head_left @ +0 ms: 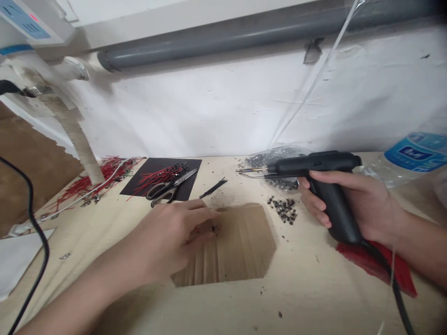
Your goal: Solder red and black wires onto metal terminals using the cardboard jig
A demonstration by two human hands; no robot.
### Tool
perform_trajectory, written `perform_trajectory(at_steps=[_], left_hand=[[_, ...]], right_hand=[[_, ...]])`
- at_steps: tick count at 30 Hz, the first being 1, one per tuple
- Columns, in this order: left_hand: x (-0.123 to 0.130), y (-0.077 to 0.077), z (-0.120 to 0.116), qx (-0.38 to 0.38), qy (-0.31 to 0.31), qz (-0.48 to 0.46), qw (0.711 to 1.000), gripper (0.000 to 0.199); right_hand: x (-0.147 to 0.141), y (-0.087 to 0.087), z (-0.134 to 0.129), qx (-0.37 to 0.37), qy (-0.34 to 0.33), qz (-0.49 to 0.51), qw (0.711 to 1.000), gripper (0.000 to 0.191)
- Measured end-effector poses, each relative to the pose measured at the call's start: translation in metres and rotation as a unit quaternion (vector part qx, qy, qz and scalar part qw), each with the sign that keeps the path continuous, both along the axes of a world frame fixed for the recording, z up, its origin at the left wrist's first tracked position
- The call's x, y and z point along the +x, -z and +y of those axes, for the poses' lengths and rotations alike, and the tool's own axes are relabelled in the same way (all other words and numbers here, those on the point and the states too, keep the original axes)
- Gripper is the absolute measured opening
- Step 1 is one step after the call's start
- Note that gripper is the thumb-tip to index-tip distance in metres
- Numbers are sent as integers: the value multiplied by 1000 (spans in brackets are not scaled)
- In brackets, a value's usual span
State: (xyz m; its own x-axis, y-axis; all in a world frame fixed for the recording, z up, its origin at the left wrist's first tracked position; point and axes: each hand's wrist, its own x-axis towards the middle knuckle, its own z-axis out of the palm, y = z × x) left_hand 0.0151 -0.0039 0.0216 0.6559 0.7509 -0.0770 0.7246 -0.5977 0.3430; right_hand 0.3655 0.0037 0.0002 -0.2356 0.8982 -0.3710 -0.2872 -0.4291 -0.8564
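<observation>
My right hand [352,200] grips the handle of a black soldering gun [335,204], its fingers wrapped round it. The gun's thin metal tip [253,175] points left above the table. Over a brown cardboard piece [244,246] my left hand [178,232] is closed in a pinch, somewhat blurred. A small dark electronic part [214,229] shows at its fingertips, with a hint of red beside it. Small metal-and-black components [284,210] lie heaped right of the cardboard. Scissors [171,188] rest on a black sheet [188,181] beside red wires [159,176] with dark ends.
More red wires [78,184] lie at the left around a ribbed hose [75,130]. A bag of small parts [275,156] sits by the wall. At right are a blue-labelled plastic bottle [415,151] and a red object [380,265]. A black cable [35,223] hangs at left.
</observation>
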Motion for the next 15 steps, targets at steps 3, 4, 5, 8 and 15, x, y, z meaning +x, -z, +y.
perform_trajectory(at_steps=[3, 4, 5, 8, 15], left_hand=[[-1, 3, 1, 4, 9, 4, 1000, 28], [-2, 4, 1, 5, 11, 5, 1000, 29], [-2, 6, 1, 8, 13, 5, 1000, 29], [-3, 10, 2, 19, 14, 0, 1000, 28], [-3, 13, 5, 45, 23, -5, 999, 23]], right_hand=[[0, 0, 0, 0, -4, 4, 1000, 24], [0, -1, -1, 1, -3, 3, 1000, 24], [-1, -1, -1, 2, -2, 2, 1000, 24], [-2, -2, -1, 3, 2, -1, 1000, 24], [-1, 0, 0, 0, 2, -7, 1000, 25]])
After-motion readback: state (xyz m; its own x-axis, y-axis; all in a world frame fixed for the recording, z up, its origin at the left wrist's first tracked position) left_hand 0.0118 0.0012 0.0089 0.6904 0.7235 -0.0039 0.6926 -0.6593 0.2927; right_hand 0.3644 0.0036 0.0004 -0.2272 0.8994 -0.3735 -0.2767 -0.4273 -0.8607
